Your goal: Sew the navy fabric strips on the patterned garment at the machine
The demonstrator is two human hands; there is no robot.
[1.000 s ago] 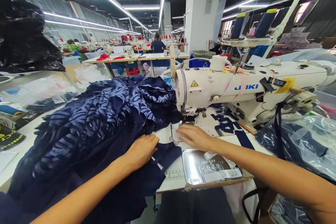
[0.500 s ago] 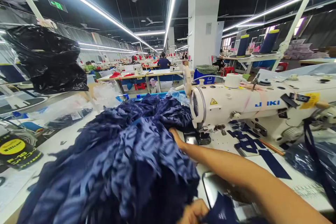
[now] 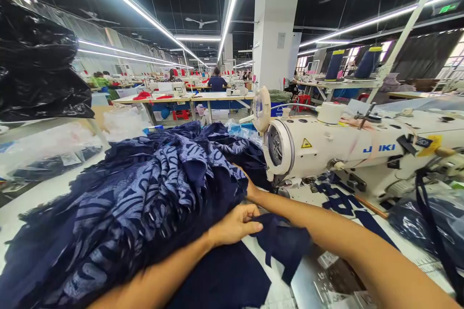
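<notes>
While the left hand (image 3: 236, 224) closes its thumb and curled fingers on the edge of a small, dark navy piece of cut cloth (image 3: 284, 241), the right hand (image 3: 251, 188) reaches in behind the folds of a large heap of navy fabric with pale blue curving print (image 3: 145, 193); its fingers are hidden there, so whether they grip cannot be told. The held cloth hangs to the right of the left hand, in front of the right forearm and partly above a shiny silver metal plate (image 3: 308, 282). The printed heap spreads across the left side of a white worktable (image 3: 16, 217), its far right edge beside the head of a cream-white sewing machine with blue lettering (image 3: 322, 140). Flat navy fabric strips (image 3: 375, 229) lie beneath and before the machine's arm, near a bundle wrapped in clear plastic (image 3: 416, 222).
</notes>
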